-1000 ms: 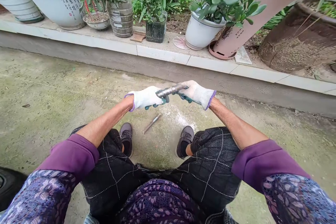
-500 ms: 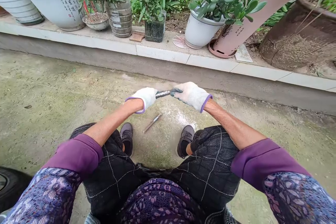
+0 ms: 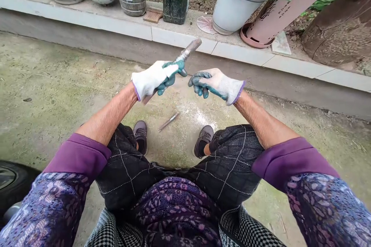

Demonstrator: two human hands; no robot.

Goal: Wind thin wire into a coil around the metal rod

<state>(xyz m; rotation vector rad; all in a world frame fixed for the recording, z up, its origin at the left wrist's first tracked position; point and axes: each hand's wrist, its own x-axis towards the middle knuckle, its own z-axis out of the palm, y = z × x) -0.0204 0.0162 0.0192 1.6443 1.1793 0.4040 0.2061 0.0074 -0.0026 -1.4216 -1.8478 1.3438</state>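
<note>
My left hand (image 3: pixel 162 76), in a white glove with a green coated palm, is closed around a brownish rod (image 3: pixel 190 48). The rod slants up to the right, and a shiny, wound-looking silver band shows just past my fingers. Its lower end pokes out below the glove's cuff. My right hand (image 3: pixel 213 85), gloved alike, hovers a short gap to the right, apart from the rod. Its thumb and forefinger pinch together, the other fingers curl loosely, and whatever lies in the pinch cannot be made out. A thinner rod with a light band (image 3: pixel 168 122) lies on the ground between my shoes.
White powder (image 3: pixel 199 117) is scattered on the concrete near my right shoe (image 3: pixel 204 141). Ahead runs a low tiled ledge (image 3: pixel 179 38) with potted plants, among them a white pot (image 3: pixel 232 9) and a pink planter (image 3: pixel 269 23). A black tyre (image 3: pixel 17 183) stands at the left edge.
My right hand has let go of the rod and drawn slightly apart. My left hand has turned the rod from nearly level to a steep slant. The view has tipped downward.
</note>
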